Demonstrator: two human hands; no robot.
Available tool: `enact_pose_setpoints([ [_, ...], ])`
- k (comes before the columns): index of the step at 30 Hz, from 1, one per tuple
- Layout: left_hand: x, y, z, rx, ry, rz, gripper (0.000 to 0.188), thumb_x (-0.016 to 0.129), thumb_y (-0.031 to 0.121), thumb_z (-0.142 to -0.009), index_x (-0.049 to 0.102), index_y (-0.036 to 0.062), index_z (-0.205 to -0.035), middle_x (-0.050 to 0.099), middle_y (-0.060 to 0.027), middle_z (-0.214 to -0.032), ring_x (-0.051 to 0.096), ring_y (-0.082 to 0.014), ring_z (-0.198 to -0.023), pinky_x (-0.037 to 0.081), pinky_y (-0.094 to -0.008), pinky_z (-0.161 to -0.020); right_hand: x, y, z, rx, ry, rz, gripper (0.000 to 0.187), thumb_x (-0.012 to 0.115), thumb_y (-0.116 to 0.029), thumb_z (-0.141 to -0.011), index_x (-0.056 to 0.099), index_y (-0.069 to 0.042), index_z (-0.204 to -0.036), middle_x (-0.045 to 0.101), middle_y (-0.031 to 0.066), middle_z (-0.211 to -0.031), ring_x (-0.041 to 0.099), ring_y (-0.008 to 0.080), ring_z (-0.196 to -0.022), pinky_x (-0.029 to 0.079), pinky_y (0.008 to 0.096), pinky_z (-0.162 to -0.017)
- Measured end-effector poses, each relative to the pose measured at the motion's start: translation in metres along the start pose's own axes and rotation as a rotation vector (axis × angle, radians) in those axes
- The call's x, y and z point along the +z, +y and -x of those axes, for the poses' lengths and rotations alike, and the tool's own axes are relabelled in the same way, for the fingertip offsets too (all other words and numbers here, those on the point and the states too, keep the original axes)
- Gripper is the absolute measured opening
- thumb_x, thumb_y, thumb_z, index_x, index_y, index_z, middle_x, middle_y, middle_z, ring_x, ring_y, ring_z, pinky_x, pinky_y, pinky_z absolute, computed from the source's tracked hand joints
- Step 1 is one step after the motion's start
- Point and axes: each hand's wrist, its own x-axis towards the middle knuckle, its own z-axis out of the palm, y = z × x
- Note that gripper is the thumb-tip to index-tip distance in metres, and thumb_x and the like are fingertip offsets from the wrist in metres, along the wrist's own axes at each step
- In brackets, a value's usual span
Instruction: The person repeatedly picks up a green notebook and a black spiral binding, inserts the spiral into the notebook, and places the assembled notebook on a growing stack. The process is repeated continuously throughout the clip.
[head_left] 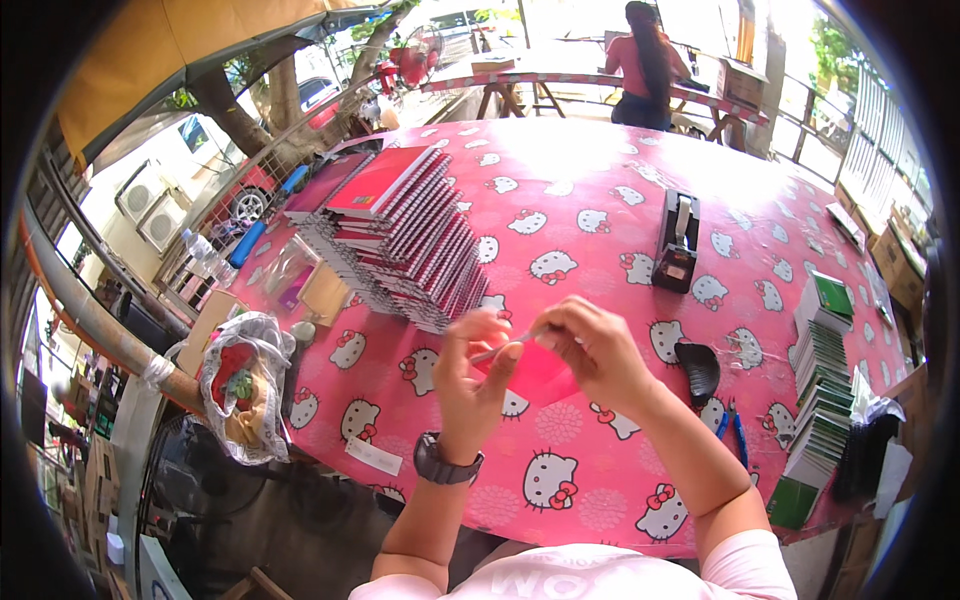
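Above the pink patterned table cover (560, 425), both my hands pinch a thin greyish strip (500, 350). It runs along the upper edge of a bright pink, see-through sheet (548, 380); whether strip and sheet are joined I cannot tell. My left hand (472, 365), with a dark watch on its wrist, has thumb and fingers closed at the strip's left end. The fingertips of my right hand (590, 345) are closed on its right end. Just beyond my left hand rises a tall stack of red spiral-bound notebooks (410, 230).
A black tape dispenser (678, 240), a black curved object (698, 370) and blue-handled pliers (735, 432) lie to the right. Green notebooks (822, 385) are lined up near the right edge. A plastic bag (245, 385) hangs at the left; a person (645, 65) is at a far table.
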Motion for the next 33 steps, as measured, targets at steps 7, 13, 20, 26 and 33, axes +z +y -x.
enact_pose_setpoints([
  [7, -0.035, 0.008, -0.039, 0.012, 0.236, -0.093, 0.057, 0.062, 0.035, -0.091, 0.044, -0.0024, -0.129, 0.056, -0.0099, -0.115, 0.055, -0.0155, -0.100, 0.046, -0.0308, -0.086, 0.010, -0.003, -0.056, -0.003, 0.193, -0.110, 0.040, 0.064, -0.021, -0.088, 0.050, -0.003, -0.121, 0.059, 0.0152, -0.112, 0.059, 0.0262, -0.099, 0.049, 0.0378, -0.083],
  [13, -0.120, -0.014, -0.250, 0.227, 0.138, -0.998, 0.035, 0.048, 0.031, -0.094, 0.065, 0.0048, -0.110, 0.064, -0.0260, -0.081, 0.064, -0.0399, -0.082, 0.051, -0.0454, -0.074, -0.035, 0.010, 0.002, 0.150, -0.008, 0.064, 0.046, 0.067, -0.024, -0.086, 0.051, -0.009, -0.126, 0.054, 0.0101, -0.125, 0.049, 0.0264, -0.117, 0.045, 0.0388, -0.091],
  [20, -0.086, -0.032, -0.253, 0.294, 0.082, -1.456, 0.046, 0.059, 0.045, -0.084, 0.064, 0.0069, -0.109, 0.059, -0.0150, -0.116, 0.057, -0.0316, -0.104, 0.048, -0.0435, -0.085, -0.103, -0.003, 0.121, 0.441, 0.161, 0.043, 0.028, 0.065, -0.006, -0.083, 0.061, -0.007, -0.110, 0.061, 0.0076, -0.112, 0.055, 0.0233, -0.104, 0.047, 0.0361, -0.086],
  [26, -0.052, -0.017, -0.230, 0.182, -0.495, -1.609, 0.062, 0.065, 0.044, -0.081, 0.052, 0.0052, -0.128, 0.053, -0.0174, -0.129, 0.049, -0.0351, -0.119, 0.040, -0.0439, -0.098, -0.145, -0.114, 0.116, -0.055, -0.096, 0.113, 0.026, 0.061, -0.002, -0.076, 0.063, -0.005, -0.101, 0.062, 0.0079, -0.104, 0.057, 0.0273, -0.093, 0.046, 0.0380, -0.081],
  [33, 0.132, 0.007, -0.191, 0.722, -0.603, -0.648, 0.042, 0.067, 0.021, -0.085, 0.056, 0.0010, -0.120, 0.059, -0.0168, -0.118, 0.055, -0.0277, -0.112, 0.040, -0.0368, -0.098, -0.111, -0.162, 0.102, -0.495, 0.517, 0.238, 0.037, 0.039, -0.016, -0.040, 0.059, 0.003, -0.064, 0.048, 0.0083, -0.063, 0.048, 0.0205, -0.060, 0.040, 0.0315, -0.049],
])
